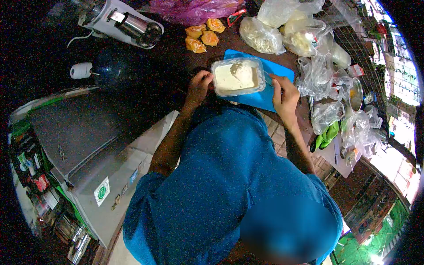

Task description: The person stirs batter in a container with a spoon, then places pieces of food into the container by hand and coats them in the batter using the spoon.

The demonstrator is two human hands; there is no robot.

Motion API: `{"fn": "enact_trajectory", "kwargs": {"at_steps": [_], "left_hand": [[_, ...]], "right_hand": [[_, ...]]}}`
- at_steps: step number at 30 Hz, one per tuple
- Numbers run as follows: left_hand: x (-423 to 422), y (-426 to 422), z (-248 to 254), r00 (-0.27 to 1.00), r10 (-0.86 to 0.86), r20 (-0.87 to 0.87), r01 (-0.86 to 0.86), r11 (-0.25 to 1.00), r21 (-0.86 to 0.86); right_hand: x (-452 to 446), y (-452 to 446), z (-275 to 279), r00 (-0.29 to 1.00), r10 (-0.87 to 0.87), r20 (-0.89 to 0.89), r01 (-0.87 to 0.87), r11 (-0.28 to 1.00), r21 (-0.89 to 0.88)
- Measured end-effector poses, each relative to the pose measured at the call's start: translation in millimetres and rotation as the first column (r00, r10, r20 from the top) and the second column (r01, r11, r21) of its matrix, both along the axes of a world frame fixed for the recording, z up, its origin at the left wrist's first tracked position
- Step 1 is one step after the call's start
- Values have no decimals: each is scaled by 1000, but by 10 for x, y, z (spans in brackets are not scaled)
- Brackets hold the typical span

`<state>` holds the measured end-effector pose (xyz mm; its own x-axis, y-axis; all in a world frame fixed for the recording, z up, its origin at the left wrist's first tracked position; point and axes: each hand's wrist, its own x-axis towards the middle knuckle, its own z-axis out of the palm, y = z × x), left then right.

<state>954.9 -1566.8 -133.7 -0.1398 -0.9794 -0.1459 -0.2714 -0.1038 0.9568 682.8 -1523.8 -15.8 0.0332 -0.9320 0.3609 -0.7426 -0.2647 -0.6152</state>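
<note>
A clear plastic container holds a creamy white substance with a paler lump at its upper right. It sits over the left part of a blue board. At the container's left edge, my left hand has its fingers curled against the rim. On the right side, my right hand is closed in a pinch on something thin near the container's right edge, too small to make out. Several orange and white pieces lie on the dark table beyond the container.
A white and silver appliance stands at the upper left. Bags of pale food and crumpled clear bags cover the right side, near a green item. A pink plastic bag lies at the back.
</note>
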Motion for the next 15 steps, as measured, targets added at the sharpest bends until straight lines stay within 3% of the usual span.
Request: {"fn": "enact_trajectory", "kwargs": {"at_steps": [3,6,8,10,12,13,15], "left_hand": [[-8,9,31,998,65,24,-65,998,14],[89,-133,-154,997,74,-12,-75,995,-63],[147,-292,-206,970,242,-33,-244,957,-154],[223,-459,-99,961,272,-47,-276,940,-199],[242,-651,-11,933,353,71,-280,835,-473],[222,-644,353,886,378,269,-190,825,-533],[289,-878,-41,878,349,327,-166,864,-475]], "right_hand": [[31,71,58,998,-38,44,41,998,-53],[150,142,61,997,30,71,-29,1000,-5],[232,177,-60,983,154,97,-153,988,-18],[284,175,-101,981,160,110,-159,987,-16],[296,180,-100,986,118,117,-125,990,60],[299,180,-107,985,120,120,-128,990,60],[294,167,-128,985,93,143,-102,993,53]]}}
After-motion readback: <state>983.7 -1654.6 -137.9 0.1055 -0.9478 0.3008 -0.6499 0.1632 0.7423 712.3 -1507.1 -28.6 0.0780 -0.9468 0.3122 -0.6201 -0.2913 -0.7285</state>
